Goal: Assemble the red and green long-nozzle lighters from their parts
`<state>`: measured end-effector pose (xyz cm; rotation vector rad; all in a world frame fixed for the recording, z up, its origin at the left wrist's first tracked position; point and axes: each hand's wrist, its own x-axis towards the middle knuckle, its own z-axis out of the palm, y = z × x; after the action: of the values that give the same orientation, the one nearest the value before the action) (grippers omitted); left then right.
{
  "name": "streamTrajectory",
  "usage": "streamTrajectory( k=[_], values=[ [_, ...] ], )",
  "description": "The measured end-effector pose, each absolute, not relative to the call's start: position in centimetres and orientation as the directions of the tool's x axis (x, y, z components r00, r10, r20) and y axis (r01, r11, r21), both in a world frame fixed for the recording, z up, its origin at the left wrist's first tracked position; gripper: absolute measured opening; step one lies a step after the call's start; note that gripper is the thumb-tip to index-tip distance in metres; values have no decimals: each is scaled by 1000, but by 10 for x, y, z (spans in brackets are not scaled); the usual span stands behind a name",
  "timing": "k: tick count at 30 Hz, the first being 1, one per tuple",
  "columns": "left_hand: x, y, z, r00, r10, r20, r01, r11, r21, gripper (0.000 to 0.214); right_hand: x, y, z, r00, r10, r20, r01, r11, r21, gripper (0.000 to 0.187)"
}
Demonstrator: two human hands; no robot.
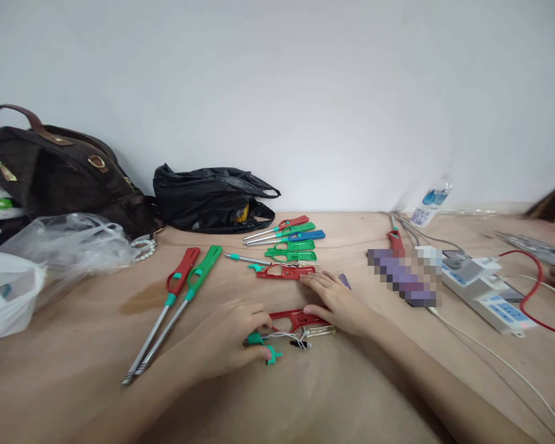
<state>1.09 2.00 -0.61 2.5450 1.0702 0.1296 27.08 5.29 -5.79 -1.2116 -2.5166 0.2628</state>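
My left hand (pixel 234 336) is closed in a pinch on the teal end of a lighter's inner parts (pixel 282 338), a thin metal tube with white wires and a clear fuel tank, lying on the table. My right hand (pixel 337 302) lies flat with fingers stretched out, its thumb side touching a red lighter shell half (pixel 298 318) just behind those parts. Its fingertips reach toward another open red shell (pixel 282 271) farther back. Two long assembled lighters, one red (pixel 176 290) and one green (pixel 198 280), lie to the left.
Behind are green shell halves (pixel 290 250) and red, green and blue lighters (pixel 287 231). A black plastic bag (pixel 213 197), brown handbag (pixel 50 166) and clear bags (pixel 65 246) line the left. A white power strip (pixel 485 290) with cables and a water bottle (pixel 432 200) sit right.
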Motion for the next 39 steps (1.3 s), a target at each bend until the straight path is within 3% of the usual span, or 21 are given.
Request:
streamTrajectory(
  k=[17,22,33,39],
  values=[
    [-1,34,-15,633,773,39,719,-606,339,19,278,38,-39,-588,790,171,683,599,-418,14],
    [-2,40,-22,584,806,103,741,-580,338,24,277,36,-34,-600,782,168,672,607,-425,13],
    [0,39,-25,569,821,42,773,-552,313,18,282,40,-36,-560,803,203,675,584,-451,20],
    [2,38,-16,605,796,-13,732,-549,403,19,285,35,-31,-609,789,82,663,563,-493,13]
  ],
)
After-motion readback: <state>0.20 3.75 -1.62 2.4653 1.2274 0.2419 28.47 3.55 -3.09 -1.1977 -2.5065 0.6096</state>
